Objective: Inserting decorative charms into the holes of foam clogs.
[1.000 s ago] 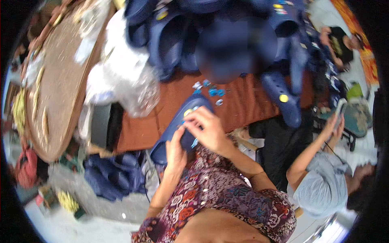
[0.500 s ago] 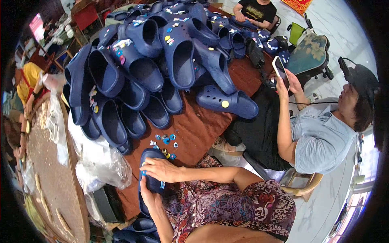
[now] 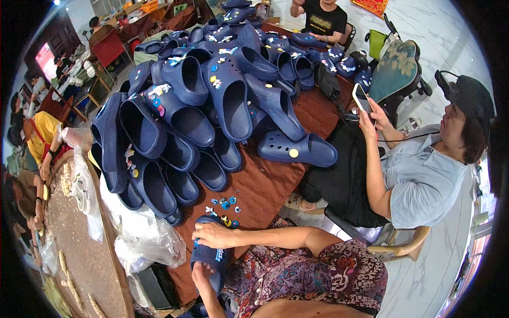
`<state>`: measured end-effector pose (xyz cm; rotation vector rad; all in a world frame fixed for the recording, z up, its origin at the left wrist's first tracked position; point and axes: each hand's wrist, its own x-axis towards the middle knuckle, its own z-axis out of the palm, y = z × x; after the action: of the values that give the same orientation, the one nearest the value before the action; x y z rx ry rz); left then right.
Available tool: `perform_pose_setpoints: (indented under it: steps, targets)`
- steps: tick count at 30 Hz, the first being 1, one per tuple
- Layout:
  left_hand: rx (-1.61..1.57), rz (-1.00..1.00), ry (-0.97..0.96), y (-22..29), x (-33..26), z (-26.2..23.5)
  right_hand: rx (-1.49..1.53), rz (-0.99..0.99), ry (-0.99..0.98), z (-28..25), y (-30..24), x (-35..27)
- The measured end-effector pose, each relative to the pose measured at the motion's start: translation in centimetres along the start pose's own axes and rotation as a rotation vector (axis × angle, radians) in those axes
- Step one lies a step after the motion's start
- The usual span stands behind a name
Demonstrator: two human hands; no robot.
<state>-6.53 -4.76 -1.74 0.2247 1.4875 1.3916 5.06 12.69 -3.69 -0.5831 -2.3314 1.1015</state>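
A navy foam clog [image 3: 224,265] lies toe away from me at the table's near edge, with blue and white charms on its upper. My right hand [image 3: 214,235] rests across its toe, fingers bent and closed at the left side near a small blue charm. What sits under those fingertips is hidden. Lower down, my left hand [image 3: 202,274] grips the clog's left side by the foot opening, its fingers partly out of sight. Just beyond the toe lie several loose charms [image 3: 227,204], blue, white and yellow.
A large heap of navy clogs [image 3: 185,122] covers the far table. One single clog [image 3: 297,149] lies to its right on the brown cloth [image 3: 254,185]. Clear plastic bags [image 3: 151,241] and a black box [image 3: 157,286] are at left. A person [image 3: 424,180] sits right, holding a phone.
The view has shifted, so the table sits lower and further right. My left hand has moved down the clog, away from my right fingertips. My right hand stays over the toe.
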Motion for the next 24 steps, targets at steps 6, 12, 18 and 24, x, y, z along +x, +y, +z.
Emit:
perform_pose_setpoints:
  steps: [6,12,18,24]
  targets:
    - [0.925,0.704,0.06,3.4,-1.0,0.2,0.015,-0.006,-0.031,-0.2,0.3,0.1]
    - [1.19,1.006,-0.097,4.5,2.4,2.5,-0.021,-0.034,0.006,0.1,0.5,0.0]
    - [1.119,0.987,0.016,2.1,4.3,3.0,0.017,-0.004,-0.01,-0.6,-0.2,-0.2]
    - [1.166,1.092,0.066,2.1,4.8,3.1,0.08,-0.021,0.025,-0.4,0.0,-0.3]
